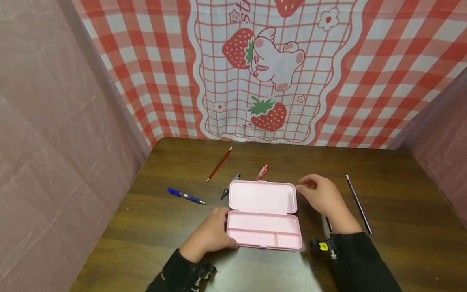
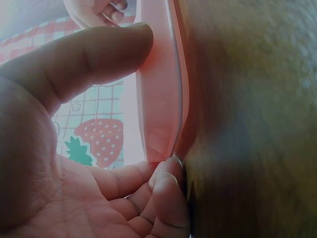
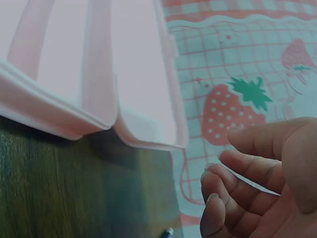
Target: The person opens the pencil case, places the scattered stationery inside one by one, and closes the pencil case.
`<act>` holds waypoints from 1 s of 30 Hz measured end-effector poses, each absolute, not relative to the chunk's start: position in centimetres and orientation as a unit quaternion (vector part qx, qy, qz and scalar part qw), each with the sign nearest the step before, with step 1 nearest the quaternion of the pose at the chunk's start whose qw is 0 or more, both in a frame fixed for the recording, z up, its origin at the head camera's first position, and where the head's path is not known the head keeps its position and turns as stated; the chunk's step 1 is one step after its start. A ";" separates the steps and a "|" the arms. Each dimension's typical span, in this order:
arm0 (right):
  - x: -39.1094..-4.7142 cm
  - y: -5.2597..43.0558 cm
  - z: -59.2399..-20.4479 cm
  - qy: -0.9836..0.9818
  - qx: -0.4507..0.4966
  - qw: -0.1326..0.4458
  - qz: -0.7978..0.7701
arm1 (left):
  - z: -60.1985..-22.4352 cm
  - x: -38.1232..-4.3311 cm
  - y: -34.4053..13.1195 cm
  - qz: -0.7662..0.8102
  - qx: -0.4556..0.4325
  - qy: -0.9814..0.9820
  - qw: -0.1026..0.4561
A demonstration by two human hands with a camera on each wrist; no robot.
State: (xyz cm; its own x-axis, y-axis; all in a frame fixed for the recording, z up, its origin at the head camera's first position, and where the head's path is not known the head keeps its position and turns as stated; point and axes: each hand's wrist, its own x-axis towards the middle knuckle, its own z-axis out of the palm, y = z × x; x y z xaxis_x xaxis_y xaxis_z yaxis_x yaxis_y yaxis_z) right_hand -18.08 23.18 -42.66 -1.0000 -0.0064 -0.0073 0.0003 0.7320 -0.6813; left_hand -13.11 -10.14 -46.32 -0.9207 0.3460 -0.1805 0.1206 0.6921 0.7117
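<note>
A pink pencil case [image 1: 262, 197] lies unfolded on the table, its lid laid back on the far side. Its near half is divided into compartments with nothing in them. My left hand [image 1: 211, 233] grips the left end of the near half. In the left wrist view, the thumb [image 2: 109, 54] presses one side of the pencil case [image 2: 161, 99] and the fingers curl at its corner. Just beyond the lid's right edge, my right hand [image 1: 321, 195] hovers with loosely bent fingers, holding nothing. The right wrist view shows a gap between that hand [image 3: 257, 183] and the lid [image 3: 143, 84].
Left of the case lies a blue pen [image 1: 186, 196]. Behind it are a red pencil [image 1: 219, 164], a grey and black compass-like tool [image 1: 230, 186] and a red pen [image 1: 262, 172]. A dark striped pencil [image 1: 358, 203] lies to the right. Another dark stick [image 1: 328, 224] is partly hidden by my right wrist.
</note>
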 end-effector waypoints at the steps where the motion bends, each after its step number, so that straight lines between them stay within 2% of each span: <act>1: -17.8 23.5 -42.5 0.929 -0.001 0.003 -0.369 | -46.3 -13.1 -10.2 0.371 0.128 0.907 0.153; 16: -15.6 30.2 -39.2 0.940 0.045 -0.043 -0.336 | -46.3 -13.2 -10.2 0.370 0.127 0.907 0.155; 22: -15.5 31.5 -40.0 0.955 0.027 -0.033 -0.293 | -46.1 -13.2 -10.2 0.367 0.128 0.908 0.155; 30: -15.7 32.8 -40.9 0.973 -0.009 0.022 -0.230 | -46.1 -13.1 -10.1 0.371 0.130 0.907 0.154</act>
